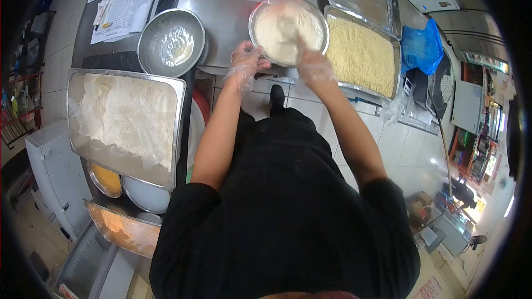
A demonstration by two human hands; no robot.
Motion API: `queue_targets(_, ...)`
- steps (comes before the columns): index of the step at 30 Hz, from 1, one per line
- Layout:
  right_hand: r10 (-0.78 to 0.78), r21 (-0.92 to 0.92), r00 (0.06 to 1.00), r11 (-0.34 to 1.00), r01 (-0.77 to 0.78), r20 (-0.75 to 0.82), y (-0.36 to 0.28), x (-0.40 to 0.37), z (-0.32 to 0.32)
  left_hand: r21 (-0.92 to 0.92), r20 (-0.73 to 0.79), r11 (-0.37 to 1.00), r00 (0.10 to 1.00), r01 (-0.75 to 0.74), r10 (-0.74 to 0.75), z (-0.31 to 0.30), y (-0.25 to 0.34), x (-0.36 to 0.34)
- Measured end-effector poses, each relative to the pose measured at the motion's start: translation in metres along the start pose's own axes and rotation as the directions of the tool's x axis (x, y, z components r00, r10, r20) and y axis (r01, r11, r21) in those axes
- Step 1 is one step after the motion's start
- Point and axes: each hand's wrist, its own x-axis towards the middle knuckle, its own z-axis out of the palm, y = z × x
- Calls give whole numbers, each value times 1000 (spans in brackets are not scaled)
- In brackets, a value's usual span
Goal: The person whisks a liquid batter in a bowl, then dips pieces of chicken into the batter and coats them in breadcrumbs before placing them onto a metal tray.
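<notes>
Bowl (252, 19): I judge light, slick steel; grip rim. Left hand (246, 65) curled on rim; right hand (313, 65) in flour (282, 25), grasp hidden.

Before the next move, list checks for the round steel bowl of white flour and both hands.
1. Clear plastic gloves on left hand and right hand: ok.
2. Left hand at round steel bowl, by its near rim: ok.
3. Right hand's fingers in the flour: ok.
4. Bowl fully on grey steel counter: cannot tell.
5. Rectangular steel tray of yellow crumbs beside bowl: ok.
</notes>
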Motion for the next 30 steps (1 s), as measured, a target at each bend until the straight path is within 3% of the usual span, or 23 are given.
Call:
queue_targets(2, 61, -39, 974, 997, -71, -218, 4, 3, 8, -11, -16, 1000, 1000, 11, -11, 0, -7, -4)
queue_targets(4, 90, -118, 983, 987, -110, -162, -4, -6, -5, -27, -28, 999, 999, -20, 19, 4, 6, 3)
queue_targets(6, -93, -110, 995, 989, 97, 41, -10, -13, -20, 41, -13, 998, 999, 40, -39, 0, 2, -2)
queue_targets(7, -57, -107, 998, 993, 56, -12, -10, 1, -23, 53, 54, 997, 997, 53, -56, -4, 3, 1)
queue_targets(8, -57, -104, 998, 993, 56, -10, -8, -3, -14, 54, 53, 997, 997, 55, -58, -5, -1, -1)
queue_targets(10, 45, -120, 986, 991, -65, -160, -9, -16, -4, 19, 39, 1000, 999, 7, -8, -2, 1, -1)
queue_targets(12, 39, -130, 990, 990, -57, -133, -13, -21, -7, 39, 5, 999, 1000, 2, -2, 4, 9, -2)
queue_targets(14, -114, -124, 989, 987, 102, -91, -9, -6, 0, 82, -29, 996, 999, 44, -42, 3, 2, -8)
queue_targets(15, -14, -139, 999, 990, 7, -53, -11, 6, -2, 61, -7, 998, 1000, 18, -18, 2, 0, -5)
queue_targets(18, -51, -189, 995, 981, 33, -90, -22, -39, -21, 53, -10, 999, 1000, -3, 3, 2, 6, -7)
queue_targets(22, -16, -55, 999, 998, 14, -31, -29, -9, -25, 74, 3, 997, 1000, 0, 0, -1, 1, -1)
queue_targets(23, -85, -89, 973, 994, 68, -213, -14, -3, 3, 75, 1, 997, 1000, 6, -6, -1, -4, -4)
queue_targets(24, -84, -85, 973, 994, 67, -215, -17, -10, 4, 62, -12, 998, 1000, 24, -24, 0, -3, -7)
queue_targets(26, 11, -91, 1000, 996, -10, 9, -23, -16, -2, 38, -23, 999, 1000, 13, -13, 3, 9, 2)
queue_targets(27, 14, -89, 1000, 996, -13, 13, -21, -12, 1, 28, -4, 1000, 1000, 1, -1, 0, 4, 4)
queue_targets(30, -133, -95, 963, 989, 113, -235, -19, 6, 7, 76, 1, 997, 1000, 26, -26, -2, -4, 1)
